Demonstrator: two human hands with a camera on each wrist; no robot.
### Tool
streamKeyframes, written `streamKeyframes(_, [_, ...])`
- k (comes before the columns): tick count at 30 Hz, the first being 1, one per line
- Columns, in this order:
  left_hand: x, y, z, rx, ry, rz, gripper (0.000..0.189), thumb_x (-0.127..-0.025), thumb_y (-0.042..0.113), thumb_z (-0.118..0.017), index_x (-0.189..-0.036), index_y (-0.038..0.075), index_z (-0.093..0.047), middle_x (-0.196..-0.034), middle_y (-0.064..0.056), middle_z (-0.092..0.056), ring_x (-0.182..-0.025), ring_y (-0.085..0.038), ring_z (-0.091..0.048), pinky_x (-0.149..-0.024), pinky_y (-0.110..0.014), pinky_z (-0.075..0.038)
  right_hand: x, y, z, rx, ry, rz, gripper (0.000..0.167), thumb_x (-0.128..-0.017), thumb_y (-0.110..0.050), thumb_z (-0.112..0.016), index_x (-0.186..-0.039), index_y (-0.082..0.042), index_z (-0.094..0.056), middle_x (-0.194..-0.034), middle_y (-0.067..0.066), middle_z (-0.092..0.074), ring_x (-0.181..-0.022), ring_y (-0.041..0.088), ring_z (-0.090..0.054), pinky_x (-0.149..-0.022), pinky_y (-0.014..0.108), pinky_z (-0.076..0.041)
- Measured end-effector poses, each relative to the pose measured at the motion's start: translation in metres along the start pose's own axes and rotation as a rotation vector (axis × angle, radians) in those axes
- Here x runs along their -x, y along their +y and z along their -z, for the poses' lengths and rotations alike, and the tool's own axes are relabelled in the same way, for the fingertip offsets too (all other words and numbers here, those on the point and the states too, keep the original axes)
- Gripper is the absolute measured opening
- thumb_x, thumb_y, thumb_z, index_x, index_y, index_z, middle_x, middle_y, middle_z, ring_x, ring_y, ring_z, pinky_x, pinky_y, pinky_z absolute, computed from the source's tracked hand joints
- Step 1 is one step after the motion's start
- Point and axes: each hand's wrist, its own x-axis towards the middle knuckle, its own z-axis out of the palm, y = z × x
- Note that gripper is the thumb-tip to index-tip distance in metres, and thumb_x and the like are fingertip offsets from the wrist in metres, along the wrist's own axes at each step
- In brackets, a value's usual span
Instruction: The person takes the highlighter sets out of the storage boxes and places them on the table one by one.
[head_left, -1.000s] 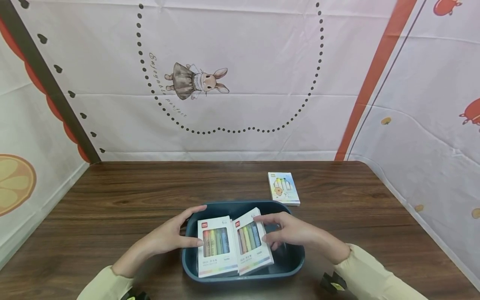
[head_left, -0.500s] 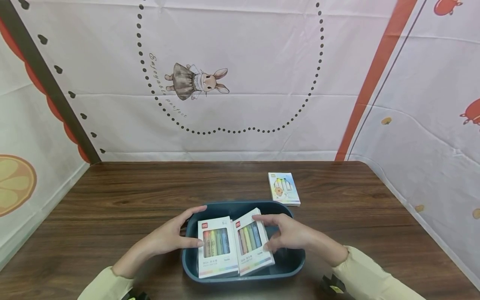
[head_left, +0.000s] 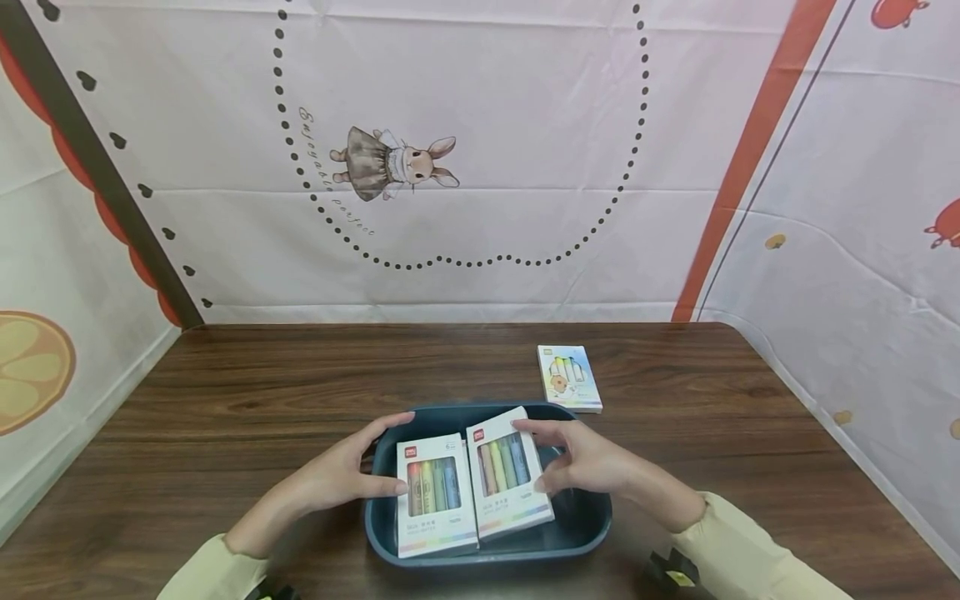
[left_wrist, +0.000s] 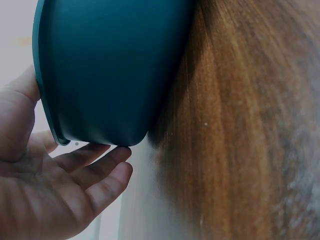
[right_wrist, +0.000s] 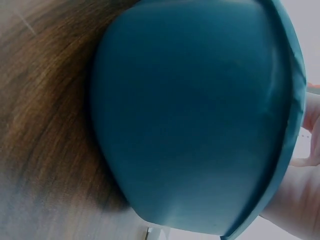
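A dark teal plastic bin (head_left: 577,533) stands on the table, with two white boxes of crayons face up inside. My left hand (head_left: 337,471) holds the bin's left end, its thumb over the rim by the left crayon box (head_left: 433,525). In the left wrist view, the fingers (left_wrist: 107,170) lie against the bin's outer wall (left_wrist: 110,75). My right hand (head_left: 592,458) grips the right crayon box (head_left: 501,508) along its right side, thumb low and a finger near the top corner. This box tilts slightly and overlaps the left one's edge. The right wrist view mostly shows the bin's outside (right_wrist: 190,115).
Behind the bin, to the right, another white box with a picture of crayons (head_left: 570,379) lies on the wooden table (head_left: 300,367). A printed white cloth (head_left: 525,125) hangs behind the table and along both sides.
The right crayon box has shifted slightly up and away from me and turned straighter, moved by my right hand. My left hand and the bin have stayed almost still.
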Motion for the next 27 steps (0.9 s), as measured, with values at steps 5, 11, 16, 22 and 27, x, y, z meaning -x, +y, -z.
streamKeyframes(5, [-0.0002,-0.0001,0.0,-0.001,0.004,0.005,0.08,-0.076,0.027,-0.074,-0.141,0.02,-0.029,-0.135,-0.02,-0.039,-0.116,-0.032,-0.046,-0.095,-0.053,-0.037,0.0008,-0.0003,0.0012,-0.016,0.013,0.001,0.069,-0.078,0.006,-0.062,-0.14,-0.003,-0.033,-0.129,0.027,-0.041,-0.083,0.027,-0.066,-0.076,0.036,-0.053])
streamKeyframes(11, [-0.0001,0.0008,0.0003,-0.002,0.005,0.013,0.079,-0.076,0.027,-0.074,-0.141,0.021,-0.029,-0.135,-0.02,-0.039,-0.116,-0.033,-0.046,-0.095,-0.056,-0.036,0.0024,-0.0006,0.0024,-0.019,0.05,-0.003,0.069,-0.078,0.004,-0.063,-0.14,-0.005,-0.034,-0.128,0.027,-0.042,-0.084,0.027,-0.065,-0.078,0.036,-0.052])
streamKeyframes(16, [0.0003,0.0009,0.0003,0.007,0.001,0.008,0.079,-0.077,0.027,-0.074,-0.141,0.02,-0.029,-0.135,-0.02,-0.04,-0.116,-0.033,-0.046,-0.095,-0.055,-0.037,0.0029,-0.0001,0.0033,-0.023,0.063,0.007,0.067,-0.078,0.002,-0.064,-0.138,-0.004,-0.036,-0.125,0.025,-0.044,-0.085,0.026,-0.064,-0.078,0.035,-0.051])
streamKeyframes(22, [0.0001,0.0009,0.0003,0.009,-0.002,0.001,0.079,-0.077,0.026,-0.073,-0.141,0.019,-0.029,-0.135,-0.021,-0.039,-0.115,-0.033,-0.047,-0.094,-0.054,-0.038,0.0027,0.0005,0.0043,-0.035,0.07,0.005,0.065,-0.078,0.001,-0.064,-0.138,-0.004,-0.038,-0.126,0.025,-0.042,-0.085,0.024,-0.063,-0.078,0.034,-0.051])
streamKeyframes(27, [0.0,0.0005,0.0001,0.007,0.001,0.004,0.078,-0.077,0.026,-0.073,-0.141,0.02,-0.029,-0.135,-0.02,-0.04,-0.114,-0.032,-0.047,-0.093,-0.056,-0.038,0.0029,0.0009,0.0054,-0.054,0.071,0.012,0.066,-0.079,0.0,-0.064,-0.138,-0.004,-0.037,-0.131,0.028,-0.038,-0.087,0.024,-0.063,-0.081,0.035,-0.05])
